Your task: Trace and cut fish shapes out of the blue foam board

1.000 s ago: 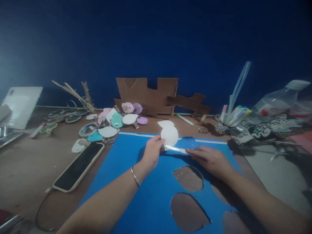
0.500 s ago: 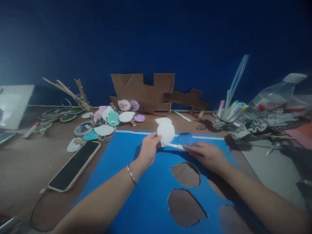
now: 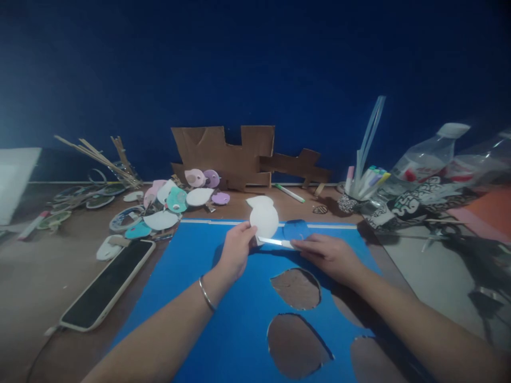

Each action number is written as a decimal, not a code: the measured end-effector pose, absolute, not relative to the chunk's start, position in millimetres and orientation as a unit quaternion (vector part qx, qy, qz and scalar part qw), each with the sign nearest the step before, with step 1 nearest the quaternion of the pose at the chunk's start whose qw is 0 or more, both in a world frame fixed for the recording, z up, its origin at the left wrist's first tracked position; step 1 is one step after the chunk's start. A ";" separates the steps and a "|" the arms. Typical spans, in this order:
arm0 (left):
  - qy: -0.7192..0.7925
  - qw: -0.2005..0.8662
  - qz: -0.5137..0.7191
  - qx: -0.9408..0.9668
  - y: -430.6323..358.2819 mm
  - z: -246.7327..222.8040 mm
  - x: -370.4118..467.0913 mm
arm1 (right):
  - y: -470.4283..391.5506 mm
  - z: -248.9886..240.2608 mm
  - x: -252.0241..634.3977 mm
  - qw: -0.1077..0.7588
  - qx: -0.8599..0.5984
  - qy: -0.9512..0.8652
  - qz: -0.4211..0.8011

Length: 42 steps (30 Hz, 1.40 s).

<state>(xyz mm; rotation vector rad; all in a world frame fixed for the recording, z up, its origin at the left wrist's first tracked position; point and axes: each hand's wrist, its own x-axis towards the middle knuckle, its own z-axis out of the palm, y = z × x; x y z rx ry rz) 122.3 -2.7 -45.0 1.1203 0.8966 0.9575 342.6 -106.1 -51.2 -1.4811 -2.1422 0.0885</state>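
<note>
My left hand (image 3: 235,249) pinches the lower left edge of a white bird-shaped cutout (image 3: 264,217), which is tilted up above the blue sheet (image 3: 235,335). In my right hand (image 3: 330,256) is a slim craft knife (image 3: 284,243) with a pale handle. Its blade points left and lies against the lower edge of the cutout, close to my left fingertips. Whether the blade bites into the edge is too small to tell. Leaf-shaped holes in the blue sheet show the brown table below my hands.
A phone (image 3: 109,287) lies at left, beside several coloured bird cutouts (image 3: 178,199). Brown cardboard pieces (image 3: 223,154) lean on the dark blue wall. A green-capped marker (image 3: 290,193) lies behind the sheet. At right stand a patterned marker cup (image 3: 348,202) and plastic bottles (image 3: 429,154).
The whole scene sits slightly further left and lower as the camera turns. Both hands keep their grips; the knife blade has shifted slightly along the lower edge of the cutout.
</note>
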 end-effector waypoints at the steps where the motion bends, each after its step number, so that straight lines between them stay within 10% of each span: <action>1: 0.394 0.651 0.422 0.493 -2.7 -45.2 122.2 | -106.0 -51.2 342.5 0.266 -0.550 -0.791 0.036; 42: 0.378 0.642 0.418 0.520 -6.0 -43.8 119.5 | -104.2 -56.4 344.4 0.266 -0.548 -0.793 -0.019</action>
